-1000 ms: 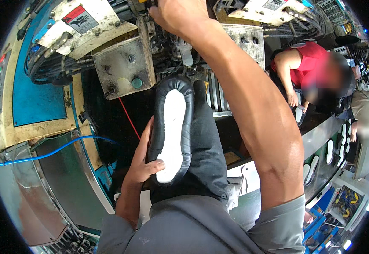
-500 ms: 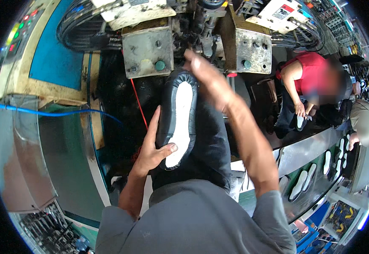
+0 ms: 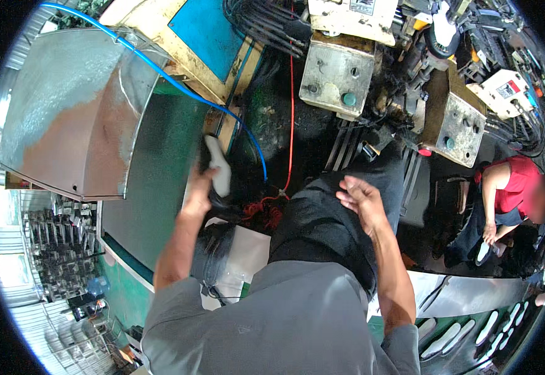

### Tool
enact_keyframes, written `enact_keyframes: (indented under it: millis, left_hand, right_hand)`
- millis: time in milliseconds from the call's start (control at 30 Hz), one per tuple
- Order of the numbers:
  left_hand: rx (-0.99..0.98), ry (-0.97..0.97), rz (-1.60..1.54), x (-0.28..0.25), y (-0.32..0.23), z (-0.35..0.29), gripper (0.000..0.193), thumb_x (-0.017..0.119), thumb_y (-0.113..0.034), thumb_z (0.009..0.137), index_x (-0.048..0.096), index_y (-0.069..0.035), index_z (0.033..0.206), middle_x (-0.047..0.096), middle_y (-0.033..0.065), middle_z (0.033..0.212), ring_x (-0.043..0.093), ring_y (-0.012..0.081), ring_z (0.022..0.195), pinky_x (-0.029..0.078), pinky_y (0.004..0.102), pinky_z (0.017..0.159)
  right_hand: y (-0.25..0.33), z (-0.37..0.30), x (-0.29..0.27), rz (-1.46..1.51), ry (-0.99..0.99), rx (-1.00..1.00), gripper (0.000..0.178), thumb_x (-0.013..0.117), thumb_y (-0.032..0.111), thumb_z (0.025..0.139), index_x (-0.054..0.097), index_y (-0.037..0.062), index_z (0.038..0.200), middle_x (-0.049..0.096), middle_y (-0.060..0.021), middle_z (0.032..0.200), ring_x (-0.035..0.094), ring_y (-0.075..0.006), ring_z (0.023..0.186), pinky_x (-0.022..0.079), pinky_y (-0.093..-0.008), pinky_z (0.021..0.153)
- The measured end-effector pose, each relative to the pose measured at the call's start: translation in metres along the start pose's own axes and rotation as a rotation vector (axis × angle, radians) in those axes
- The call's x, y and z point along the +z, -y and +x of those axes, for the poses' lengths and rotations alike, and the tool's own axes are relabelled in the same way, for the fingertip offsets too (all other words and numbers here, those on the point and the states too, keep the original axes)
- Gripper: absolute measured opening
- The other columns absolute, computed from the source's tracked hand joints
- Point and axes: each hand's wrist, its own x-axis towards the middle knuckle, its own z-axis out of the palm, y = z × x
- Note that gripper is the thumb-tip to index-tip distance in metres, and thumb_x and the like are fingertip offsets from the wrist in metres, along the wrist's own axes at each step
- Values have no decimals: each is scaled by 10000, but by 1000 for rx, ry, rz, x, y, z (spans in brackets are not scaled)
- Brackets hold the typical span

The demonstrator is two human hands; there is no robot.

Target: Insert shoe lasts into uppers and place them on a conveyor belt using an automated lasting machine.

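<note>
A black shoe upper with a white sole-shaped bottom point(image 3: 220, 172) is at the left, beside the green table. My left hand point(image 3: 200, 190) grips its edge; motion blurs the fingers and part of the upper. Over my dark trouser leg, my right hand point(image 3: 361, 199) hangs in the air with loosely curled fingers, thumb apart, and nothing in it.
Ahead to the right stands a machine with grey control boxes point(image 3: 338, 78), green buttons and bundled hoses. A blue hose point(image 3: 179, 84) and a red cord point(image 3: 292, 112) run across at the left. The green table point(image 3: 144, 187) lies left. A seated co-worker in red point(image 3: 510, 181) handles a similar piece; a conveyor point(image 3: 472, 290) carries several more.
The shoe upper has gone from above my lap to the left in my left hand. My right hand has drawn back from the machine. The view has turned left.
</note>
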Motion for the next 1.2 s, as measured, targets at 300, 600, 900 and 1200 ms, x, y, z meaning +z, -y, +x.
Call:
enact_keyframes:
  millis: [300, 600, 900, 1200]
  left_hand:
    - [437, 148, 797, 5, -49, 178, 490, 704, -79, 1002, 645, 33, 1475, 752, 181, 1353, 722, 285, 1203, 553, 376, 1044]
    - [250, 1394, 299, 384, 87, -133, 397, 660, -87, 1064, 652, 40, 1439, 735, 163, 1361, 740, 260, 1190, 579, 369, 1059]
    - [1089, 1965, 984, 408, 162, -288, 330, 641, -71, 1006, 704, 39, 1311, 749, 215, 1193, 714, 409, 1115, 571, 461, 983]
    - [738, 1788, 862, 427, 174, -286, 302, 652, 13, 1002, 699, 47, 1298, 758, 221, 1166, 748, 382, 1081, 592, 432, 937]
  right_hand:
    - [-29, -73, -23, 56, -150, -212, 550, 716, 329, 1091, 613, -25, 1500, 725, -155, 1390, 732, -246, 1215, 584, -381, 1082]
    - [-221, -234, -177, -275, -1238, -55, 419, 687, 270, 1033, 739, -8, 1343, 806, -190, 1210, 791, -294, 1097, 616, -416, 981]
    - [-421, -503, -237, -510, -1802, 646, 765, 842, 285, 890, 545, 74, 1563, 713, -272, 1349, 679, -440, 1280, 536, -514, 1105]
    - [-394, -487, -363, -521, -1474, 595, 1050, 846, 443, 856, 303, 240, 1732, 705, -240, 1423, 664, -445, 1333, 523, -506, 1118]
